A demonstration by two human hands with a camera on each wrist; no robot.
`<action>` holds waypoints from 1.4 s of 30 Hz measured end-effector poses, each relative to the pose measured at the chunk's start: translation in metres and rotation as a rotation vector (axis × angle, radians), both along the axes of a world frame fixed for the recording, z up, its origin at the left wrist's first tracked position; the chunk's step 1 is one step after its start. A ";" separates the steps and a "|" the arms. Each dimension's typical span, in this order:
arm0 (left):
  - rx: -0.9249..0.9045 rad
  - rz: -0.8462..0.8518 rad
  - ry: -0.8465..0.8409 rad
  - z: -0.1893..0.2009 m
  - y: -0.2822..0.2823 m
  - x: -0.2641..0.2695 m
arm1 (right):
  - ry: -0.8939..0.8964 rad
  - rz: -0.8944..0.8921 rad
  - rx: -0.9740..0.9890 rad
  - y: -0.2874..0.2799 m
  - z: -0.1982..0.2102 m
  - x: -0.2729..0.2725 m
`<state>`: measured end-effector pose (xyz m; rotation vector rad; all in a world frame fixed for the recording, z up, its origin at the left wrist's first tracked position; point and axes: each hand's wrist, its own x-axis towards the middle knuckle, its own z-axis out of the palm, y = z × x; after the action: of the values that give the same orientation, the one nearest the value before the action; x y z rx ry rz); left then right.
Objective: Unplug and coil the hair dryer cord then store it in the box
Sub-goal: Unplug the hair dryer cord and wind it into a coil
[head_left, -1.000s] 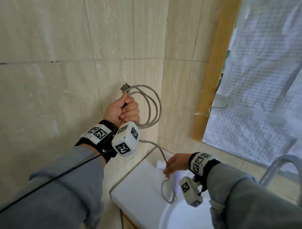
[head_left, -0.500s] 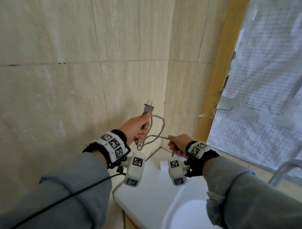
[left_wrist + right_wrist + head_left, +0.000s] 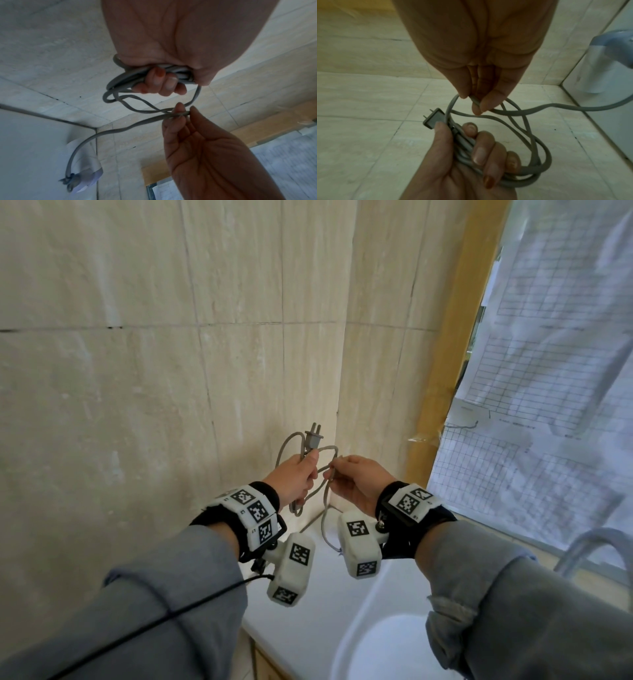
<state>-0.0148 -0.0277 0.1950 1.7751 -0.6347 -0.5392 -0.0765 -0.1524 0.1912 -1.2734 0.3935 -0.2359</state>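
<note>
My left hand (image 3: pixel 301 474) grips several loops of the grey hair dryer cord (image 3: pixel 324 518) in front of the tiled corner. The two-pin plug (image 3: pixel 313 440) sticks up above its thumb. In the right wrist view the left hand (image 3: pixel 471 146) curls round the coil (image 3: pixel 539 155), thumb against the plug (image 3: pixel 433 119). My right hand (image 3: pixel 356 481) sits close beside it and pinches one strand between thumb and fingertips (image 3: pixel 476 104). From that pinch (image 3: pixel 183 112) the cord (image 3: pixel 120 131) drops to the pale hair dryer (image 3: pixel 85 175) lying on the counter. No box is in view.
A white counter (image 3: pixel 301 628) with a round sink basin (image 3: pixel 387 645) lies below my hands, and a metal faucet (image 3: pixel 589 546) stands at the right. Tiled walls meet in a corner just behind the cord. A wooden frame (image 3: pixel 442 371) and paper-covered window (image 3: pixel 548 371) fill the right.
My right hand rose from the counter with a strand of cord and came up beside the left hand. The left hand came down and now holds the plug pointing up.
</note>
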 end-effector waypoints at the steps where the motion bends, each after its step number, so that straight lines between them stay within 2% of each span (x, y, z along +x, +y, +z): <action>1: -0.004 0.001 0.003 0.000 0.000 0.000 | -0.018 -0.003 -0.001 -0.001 0.002 -0.001; 8: 0.015 -0.076 -0.003 -0.002 -0.005 -0.007 | -0.118 0.035 0.036 0.004 0.011 -0.005; 18: -0.124 0.012 0.026 0.003 -0.004 -0.006 | -0.167 0.075 -0.080 -0.002 0.018 -0.013; 21: -0.237 0.016 0.134 0.008 -0.003 -0.003 | -0.074 0.001 -0.114 -0.009 0.010 -0.015; 23: -0.336 -0.006 0.255 0.012 -0.001 -0.001 | 0.033 -0.024 -0.140 -0.011 0.000 -0.016; 25: -0.364 -0.022 0.303 0.013 0.001 0.001 | 0.165 -0.014 -0.205 -0.013 -0.012 -0.018; 31: -0.448 -0.020 0.406 0.013 0.004 0.004 | 0.497 0.224 -0.514 -0.006 -0.057 -0.017; 35: -0.446 -0.031 0.484 0.013 0.004 0.004 | 0.671 0.177 -0.487 -0.006 -0.087 -0.014; 39: -0.427 -0.056 0.540 0.008 0.006 0.003 | 0.742 0.110 -0.470 -0.009 -0.104 -0.013; 42: -0.449 -0.053 0.606 0.004 0.006 0.005 | 0.787 0.133 -0.415 -0.010 -0.122 -0.012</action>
<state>-0.0102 -0.0219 0.1986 1.0959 -0.3375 -0.8509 -0.0887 -0.1626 0.0691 -1.7734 0.9602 0.3348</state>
